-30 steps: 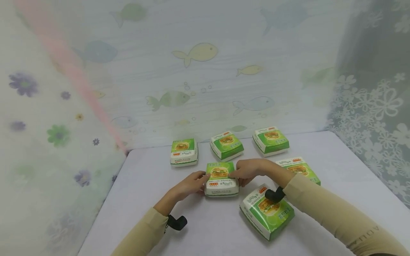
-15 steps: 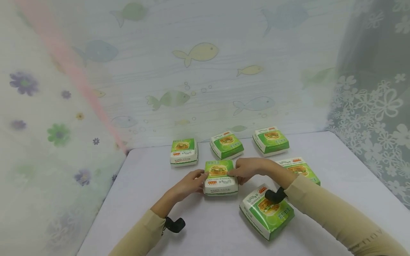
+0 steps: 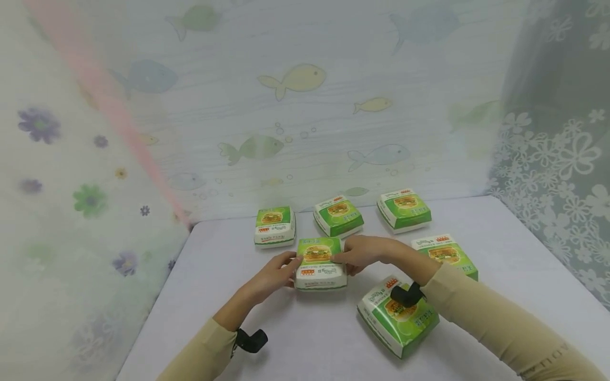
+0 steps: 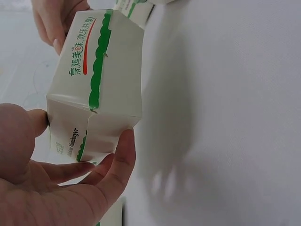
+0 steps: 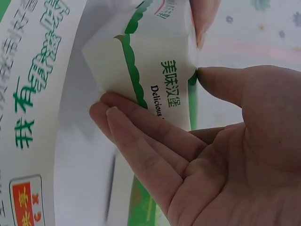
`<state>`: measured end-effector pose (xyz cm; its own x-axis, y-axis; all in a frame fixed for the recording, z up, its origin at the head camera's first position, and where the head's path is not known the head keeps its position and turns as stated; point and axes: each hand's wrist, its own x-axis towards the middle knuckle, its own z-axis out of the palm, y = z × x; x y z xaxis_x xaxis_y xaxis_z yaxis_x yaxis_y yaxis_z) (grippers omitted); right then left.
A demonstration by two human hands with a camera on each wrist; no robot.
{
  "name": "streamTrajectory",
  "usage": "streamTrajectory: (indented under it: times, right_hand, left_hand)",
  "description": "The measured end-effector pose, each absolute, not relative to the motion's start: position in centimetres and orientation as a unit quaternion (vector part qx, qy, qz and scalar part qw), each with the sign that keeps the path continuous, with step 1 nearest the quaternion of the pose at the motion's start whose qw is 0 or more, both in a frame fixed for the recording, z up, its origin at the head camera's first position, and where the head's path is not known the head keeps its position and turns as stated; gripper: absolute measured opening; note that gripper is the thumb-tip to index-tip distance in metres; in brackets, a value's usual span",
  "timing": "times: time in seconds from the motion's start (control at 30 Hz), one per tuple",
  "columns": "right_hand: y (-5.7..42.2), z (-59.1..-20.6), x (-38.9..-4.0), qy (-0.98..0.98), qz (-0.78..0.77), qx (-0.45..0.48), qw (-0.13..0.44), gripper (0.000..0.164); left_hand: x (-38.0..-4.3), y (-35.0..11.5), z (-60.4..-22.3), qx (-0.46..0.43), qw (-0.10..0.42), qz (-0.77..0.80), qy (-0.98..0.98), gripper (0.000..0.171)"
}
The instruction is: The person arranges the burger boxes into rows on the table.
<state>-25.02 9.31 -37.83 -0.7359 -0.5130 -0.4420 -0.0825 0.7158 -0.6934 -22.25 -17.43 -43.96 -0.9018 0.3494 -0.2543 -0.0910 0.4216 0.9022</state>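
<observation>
A green and white burger box with a burger picture on its lid hangs just above the table, between my two hands. My left hand holds its left side. In the left wrist view, the thumb lies on the box's upper edge and the fingertips are at its lower edge. My right hand grips the opposite side, thumb on the lid. The right wrist view has its other fingers along the side wall of the box, reaching its lower edge. The box is closed.
Behind the hands stand burger boxes at the back left, back middle and back right. Another burger box is partly under the right forearm. A tilted-round burger box lies nearer, below the right wrist. A white cloth covers the table.
Both hands have carried the held burger box a little to the left, and it has come up slightly from the table. The other boxes stay where they were.
</observation>
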Motion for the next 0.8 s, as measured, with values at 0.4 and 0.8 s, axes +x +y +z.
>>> streamTrajectory:
  times: [0.4, 0.8]
  right_hand:
    - [7.7, -37.8, -24.5, 0.865, -0.343, -0.197, 0.310, 0.041]
    - [5.4, -37.8, -23.9, 0.857, -0.356, -0.207, 0.311, 0.036]
  left_hand:
    - [-21.4, -19.5, -43.7, 0.067, 0.187, 0.525, 0.827, 0.062]
    - [-20.0, -21.8, -42.9, 0.053, 0.187, 0.514, 0.835, 0.064]
